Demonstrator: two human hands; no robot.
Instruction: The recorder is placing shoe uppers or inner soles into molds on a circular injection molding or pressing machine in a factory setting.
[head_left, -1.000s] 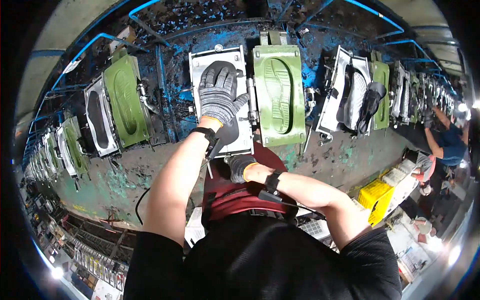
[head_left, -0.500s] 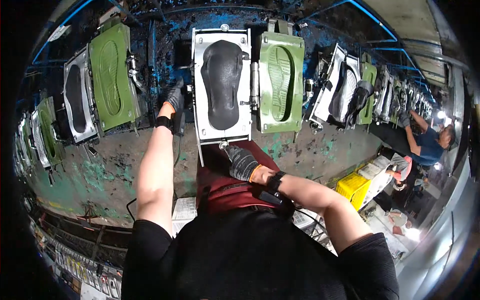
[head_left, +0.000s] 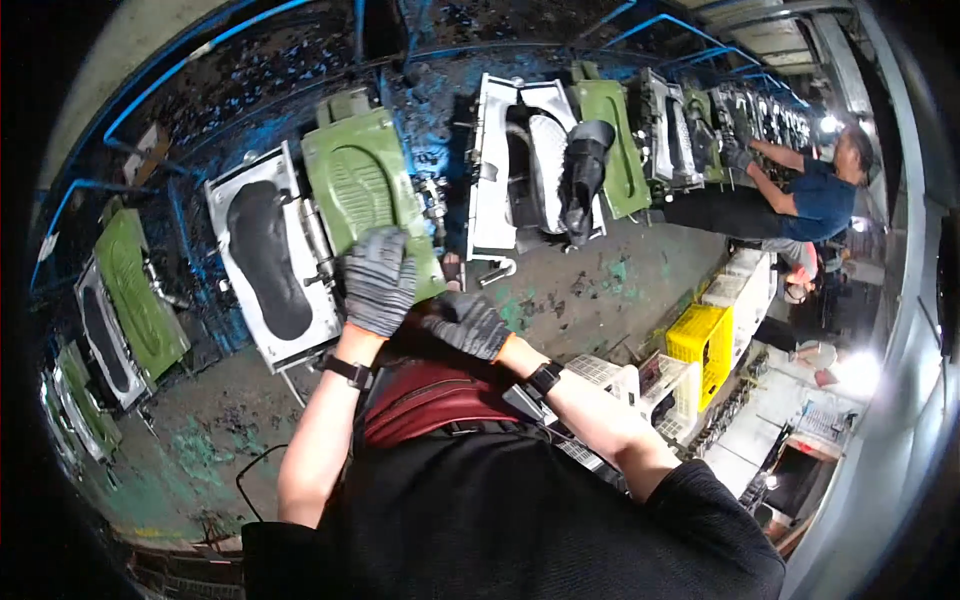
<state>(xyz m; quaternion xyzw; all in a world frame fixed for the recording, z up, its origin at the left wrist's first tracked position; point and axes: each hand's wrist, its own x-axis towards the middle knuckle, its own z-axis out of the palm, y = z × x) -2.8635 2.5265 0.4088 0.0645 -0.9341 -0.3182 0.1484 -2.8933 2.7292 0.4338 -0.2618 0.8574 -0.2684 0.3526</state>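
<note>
Both my hands wear grey striped knit gloves with orange cuffs. My left hand (head_left: pixel 378 288) is at the lower part of a green sole mould half (head_left: pixel 355 175), its fingers extended over that edge; whether it touches is unclear. Close by on the right, my right hand (head_left: pixel 470 325) points leftward below the green half's lower corner, its fingertips lost in shadow. Hinged to the green half on the left is a silver mould frame (head_left: pixel 228 210) with a dark sole-shaped form (head_left: pixel 268 260) on it. Nothing shows in either hand.
Further right stands another open silver mould (head_left: pixel 490 220) with a black shoe upper (head_left: pixel 585 175) and a green half (head_left: pixel 612 150). More moulds (head_left: pixel 125 290) line the left. A co-worker (head_left: pixel 825 190) works at far right, near a yellow crate (head_left: pixel 700 345) and white crates (head_left: pixel 668 390).
My view has swung right. My left hand has left the silver frame's left side for the green half. My right hand has come away from the frame's lower end and sits beside the left.
</note>
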